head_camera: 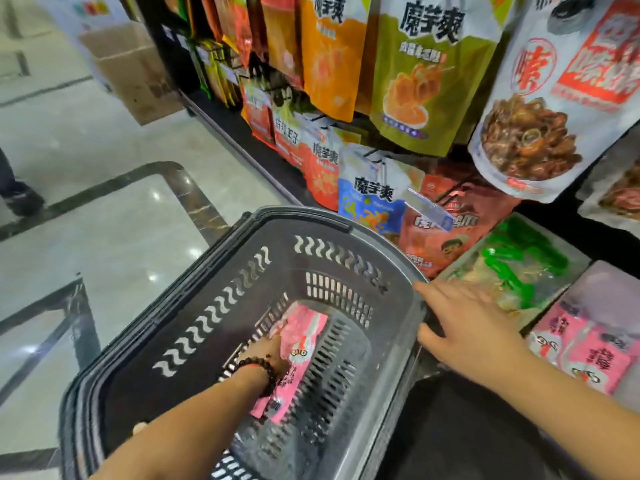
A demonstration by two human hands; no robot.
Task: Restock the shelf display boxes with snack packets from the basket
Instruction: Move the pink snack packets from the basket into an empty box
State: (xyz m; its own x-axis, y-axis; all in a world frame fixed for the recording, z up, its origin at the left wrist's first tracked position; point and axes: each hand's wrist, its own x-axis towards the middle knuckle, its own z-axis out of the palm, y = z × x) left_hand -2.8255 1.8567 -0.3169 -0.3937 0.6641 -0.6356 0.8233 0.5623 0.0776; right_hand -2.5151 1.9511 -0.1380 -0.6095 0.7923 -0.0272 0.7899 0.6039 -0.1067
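Observation:
A grey plastic basket (242, 271) fills the lower middle of the view. Pink snack packets (304, 327) lie on its slotted floor. My left hand (268, 355), with a bead bracelet on the wrist, reaches down inside and grips the pink packets. My right hand (464, 327) rests with straight fingers on the basket's right rim, next to the shelf. A display box (595, 344) at the lower right holds matching pink packets. Beside it, another display box (512, 268) holds green-and-clear packets.
Snack bags (426, 81) hang on hooks above the shelf, with more bags (370, 199) leaning lower down and a clear price-tag holder (429, 209) sticking out. A cardboard box (135, 71) stands on the glossy tiled floor (104, 161) at the upper left. Someone's shoe (20, 199) shows at the left edge.

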